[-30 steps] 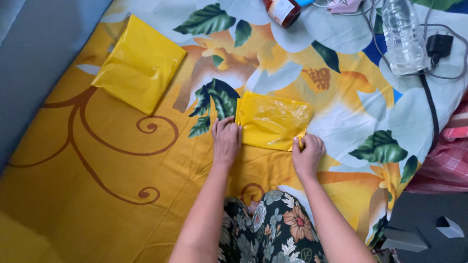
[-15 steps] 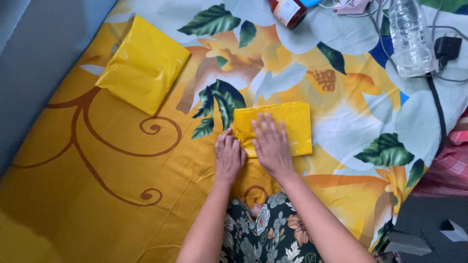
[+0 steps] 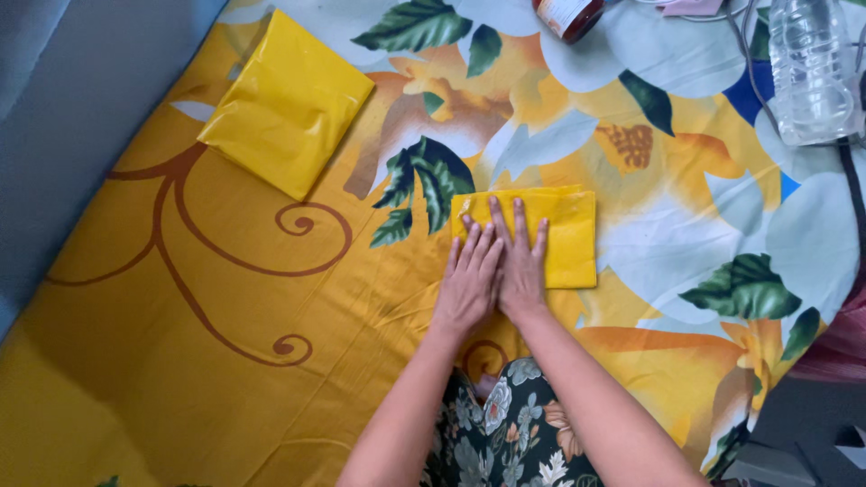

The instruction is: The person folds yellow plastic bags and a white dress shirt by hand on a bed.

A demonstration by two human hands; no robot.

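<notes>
Both hands lie flat, palms down, side by side on a folded yellow plastic bag at approx. centre of the head view. Left hand: fingers extended and close together, tips on the bag's lower-left part, palm partly off its edge on the floral sheet; nothing gripped. Right hand: fingers extended, slightly spread, pressing the bag's mid section; nothing gripped. The two hands touch along their inner edges. Bag is a flat rectangle resting on the sheet, its right portion uncovered. Second yellow plastic packet lies upper left on the sheet, well apart from the hands, tilted approx. diagonal. Clear plastic bottle lies at upper right, w/ a black cable beside it. Red-lidded jar sits at top edge, partly cut off. Person's floral-print garment shows at bottom, between the forearms.
</notes>
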